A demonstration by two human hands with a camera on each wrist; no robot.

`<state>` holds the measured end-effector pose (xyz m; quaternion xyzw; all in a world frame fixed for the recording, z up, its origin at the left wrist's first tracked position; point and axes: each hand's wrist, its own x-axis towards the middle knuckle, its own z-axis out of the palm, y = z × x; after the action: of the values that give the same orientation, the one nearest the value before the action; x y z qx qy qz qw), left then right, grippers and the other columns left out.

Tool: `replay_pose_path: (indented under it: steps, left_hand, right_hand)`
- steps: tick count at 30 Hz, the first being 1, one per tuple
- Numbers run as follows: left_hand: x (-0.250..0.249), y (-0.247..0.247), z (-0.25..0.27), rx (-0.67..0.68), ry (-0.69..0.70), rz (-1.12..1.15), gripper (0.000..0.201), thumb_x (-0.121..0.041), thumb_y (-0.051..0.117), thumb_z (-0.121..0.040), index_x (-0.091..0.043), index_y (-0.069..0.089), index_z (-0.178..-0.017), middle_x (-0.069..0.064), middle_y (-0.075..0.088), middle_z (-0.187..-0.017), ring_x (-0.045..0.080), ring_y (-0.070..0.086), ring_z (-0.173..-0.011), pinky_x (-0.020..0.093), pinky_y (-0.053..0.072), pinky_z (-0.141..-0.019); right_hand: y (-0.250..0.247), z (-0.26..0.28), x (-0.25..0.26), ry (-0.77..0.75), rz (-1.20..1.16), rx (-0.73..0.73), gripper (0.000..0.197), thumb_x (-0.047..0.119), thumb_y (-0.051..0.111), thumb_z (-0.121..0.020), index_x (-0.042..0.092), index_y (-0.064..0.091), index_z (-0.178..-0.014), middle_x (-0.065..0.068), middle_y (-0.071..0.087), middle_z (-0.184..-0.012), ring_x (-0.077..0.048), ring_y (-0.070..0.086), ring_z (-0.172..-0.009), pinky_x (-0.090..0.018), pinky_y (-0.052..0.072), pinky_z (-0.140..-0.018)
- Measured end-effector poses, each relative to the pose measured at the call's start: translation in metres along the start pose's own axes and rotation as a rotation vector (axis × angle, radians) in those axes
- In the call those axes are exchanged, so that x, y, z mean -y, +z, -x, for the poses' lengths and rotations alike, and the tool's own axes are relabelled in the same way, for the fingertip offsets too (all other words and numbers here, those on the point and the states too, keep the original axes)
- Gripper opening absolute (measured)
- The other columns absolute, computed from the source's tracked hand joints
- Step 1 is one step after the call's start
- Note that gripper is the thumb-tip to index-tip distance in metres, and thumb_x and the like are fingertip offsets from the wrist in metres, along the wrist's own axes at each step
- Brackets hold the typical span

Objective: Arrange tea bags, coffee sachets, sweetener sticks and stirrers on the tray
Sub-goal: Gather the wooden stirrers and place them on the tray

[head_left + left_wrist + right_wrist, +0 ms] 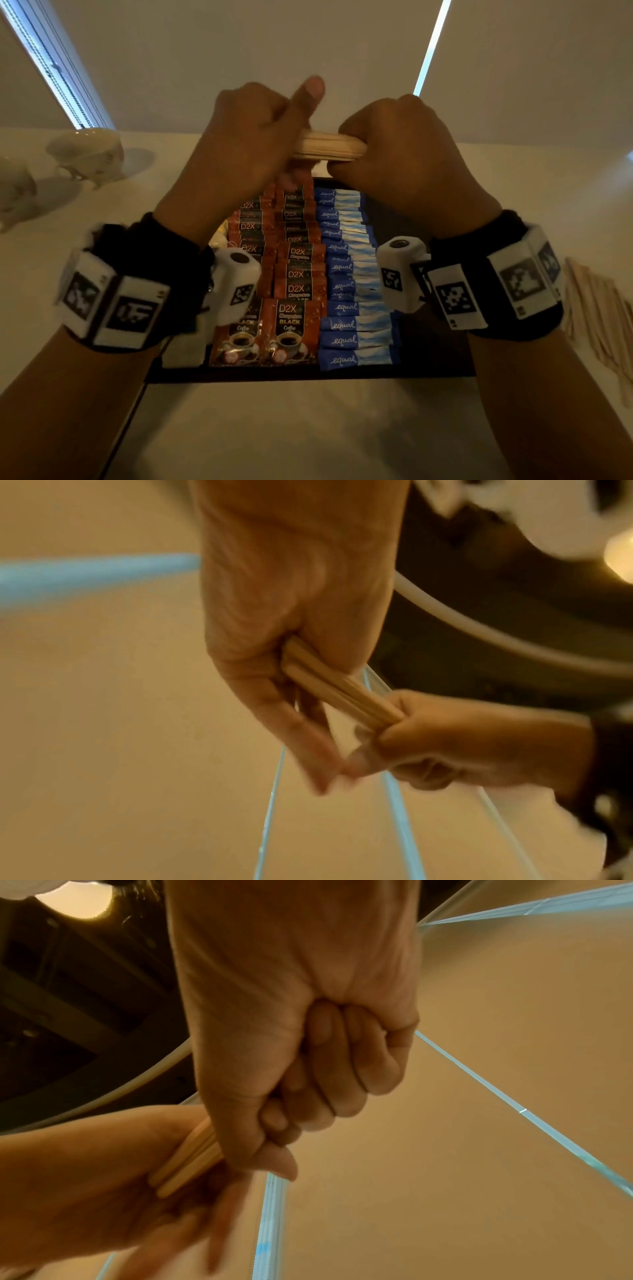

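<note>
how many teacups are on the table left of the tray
2, both at the far left. One white cup lies tipped nearer the wall; another is cut by the frame edge. More may be out of view.

- My left hand (250, 137) and right hand (404, 147) are bare, with no gloves or rings.
- On each forearm I wear a wide black fabric wristband, soft and slightly fuzzy at its edge.
- Around each band runs a ring of white blocky panels, each printed with a black-and-white square marker pattern.
- On the inner side of each wrist sits a white rounded camera housing with a dark round lens on top and a small square marker on its face.
- My forearms below the bands are uncovered; no sleeves reach them.
</note>
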<state>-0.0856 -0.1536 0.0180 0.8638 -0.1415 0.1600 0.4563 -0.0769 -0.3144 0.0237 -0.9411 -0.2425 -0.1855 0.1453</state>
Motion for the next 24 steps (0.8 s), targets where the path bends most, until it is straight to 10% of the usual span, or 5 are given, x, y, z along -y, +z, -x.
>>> replay_pose_path:
  steps: [12, 24]
  left_hand:
    - [0.002, -0.004, 0.000, 0.010, 0.132, -0.233, 0.055, -0.029, 0.039, -0.101, -0.016, 0.050, -0.049, -0.006, 0.043, -0.040, 0.001, 0.050, -0.039, 0.007, 0.035, -0.048]
    - [-0.004, 0.011, 0.007, -0.007, 0.347, -0.248, 0.057, -0.027, 0.037, -0.102, -0.015, 0.045, -0.046, -0.004, 0.038, -0.040, 0.003, 0.051, -0.050, 0.007, 0.034, -0.055]
  right_hand:
    - [-0.007, 0.015, 0.005, -0.153, -0.067, 0.129, 0.046, 0.070, 0.046, -0.077, 0.025, 0.055, -0.080, 0.013, 0.049, -0.056, -0.002, 0.049, -0.049, -0.020, 0.036, -0.050]
    - [-0.033, 0.015, 0.005, -0.093, -0.016, 0.509, 0.020, 0.036, 0.041, -0.097, 0.017, 0.041, -0.101, 0.012, 0.046, -0.067, -0.003, 0.050, -0.055, -0.010, 0.043, -0.059]
